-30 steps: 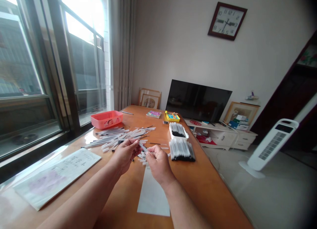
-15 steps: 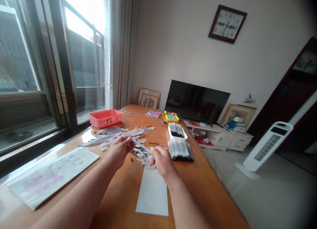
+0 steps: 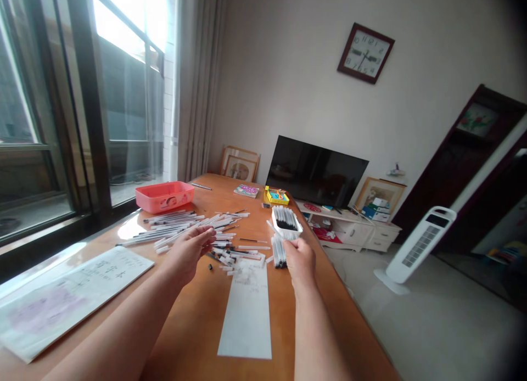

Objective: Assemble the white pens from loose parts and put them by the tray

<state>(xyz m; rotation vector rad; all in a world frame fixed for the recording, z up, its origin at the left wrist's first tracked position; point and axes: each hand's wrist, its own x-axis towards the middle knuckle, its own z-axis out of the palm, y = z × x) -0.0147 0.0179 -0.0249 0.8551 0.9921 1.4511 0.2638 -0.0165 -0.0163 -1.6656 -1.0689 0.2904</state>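
Note:
My left hand (image 3: 192, 253) hovers over the loose pen parts, its fingers stretched out with nothing seen in them. To its right, my right hand (image 3: 300, 257) is closed on a slim translucent pen (image 3: 270, 226), whose end points up and left; the fingers hide the rest. That hand is at the stack of clear pens with black ends (image 3: 279, 253), partly covering it. Just behind is a white tray (image 3: 298, 230) filled with similar pens. Scattered pen barrels (image 3: 175, 227) lie beyond my left hand. Small white caps (image 3: 225, 258) lie between the hands, near a black cap (image 3: 210, 267).
A paper strip (image 3: 246, 320) lies in front of the caps, and a writing booklet (image 3: 78, 298) at left. Farther back are a red plastic basket (image 3: 164, 199), a pink booklet (image 3: 246, 191) and a yellow box (image 3: 277, 196). The table's right edge (image 3: 349, 304) runs beside my right arm.
My hands have moved apart. My right hand has carried the pen rightward to the stack, and my left hand has let go of it. The camera view has turned slightly right.

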